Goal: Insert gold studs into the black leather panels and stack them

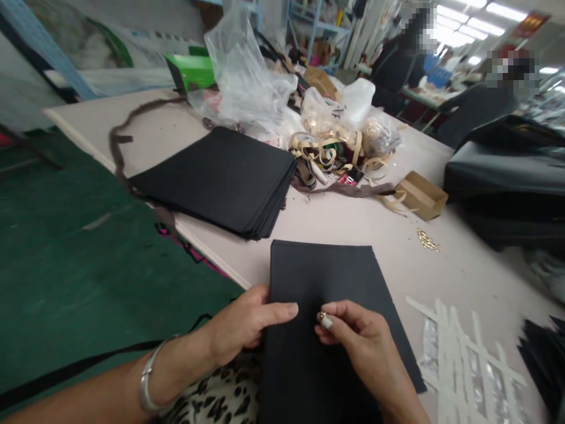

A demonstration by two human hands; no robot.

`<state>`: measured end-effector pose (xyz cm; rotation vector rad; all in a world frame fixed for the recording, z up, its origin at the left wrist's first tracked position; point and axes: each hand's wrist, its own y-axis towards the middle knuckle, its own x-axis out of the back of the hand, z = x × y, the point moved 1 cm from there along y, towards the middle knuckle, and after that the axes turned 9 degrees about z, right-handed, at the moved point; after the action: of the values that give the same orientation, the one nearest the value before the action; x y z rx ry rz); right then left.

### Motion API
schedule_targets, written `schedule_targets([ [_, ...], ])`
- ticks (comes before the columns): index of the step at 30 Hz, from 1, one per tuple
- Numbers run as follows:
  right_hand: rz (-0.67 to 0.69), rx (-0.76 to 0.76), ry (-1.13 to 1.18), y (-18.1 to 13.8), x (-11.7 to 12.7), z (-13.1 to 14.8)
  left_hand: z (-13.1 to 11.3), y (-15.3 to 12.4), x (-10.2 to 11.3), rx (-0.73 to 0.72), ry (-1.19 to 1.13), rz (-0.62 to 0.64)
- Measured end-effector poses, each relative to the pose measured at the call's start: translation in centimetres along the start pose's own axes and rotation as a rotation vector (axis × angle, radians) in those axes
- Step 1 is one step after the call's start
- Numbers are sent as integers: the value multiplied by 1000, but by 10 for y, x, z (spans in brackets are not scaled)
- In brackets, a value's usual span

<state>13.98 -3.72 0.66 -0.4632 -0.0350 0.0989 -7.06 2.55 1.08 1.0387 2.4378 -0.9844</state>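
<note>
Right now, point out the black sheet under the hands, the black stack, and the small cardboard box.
black sheet (326, 277), head view, bare upper middle.
black stack (220, 176), head view, middle of top sheet.
cardboard box (421, 197), head view, top face.
</note>
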Motion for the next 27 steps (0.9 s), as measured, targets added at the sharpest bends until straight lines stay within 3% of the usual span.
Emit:
schedule_targets([
  [4, -13, -36, -80, -3, -3, -1, 0, -1, -9, 7, -88, 59],
  [15, 10, -61, -247, -6, -1, 7, 10, 1, -13, 86, -102, 19],
  [21, 4, -78, -251, -6, -3, 4, 9, 0, -14, -66, 34, 56],
  [27, -118, 144, -349, -3, -6, 31, -12, -7, -24, -134, 284, -5],
])
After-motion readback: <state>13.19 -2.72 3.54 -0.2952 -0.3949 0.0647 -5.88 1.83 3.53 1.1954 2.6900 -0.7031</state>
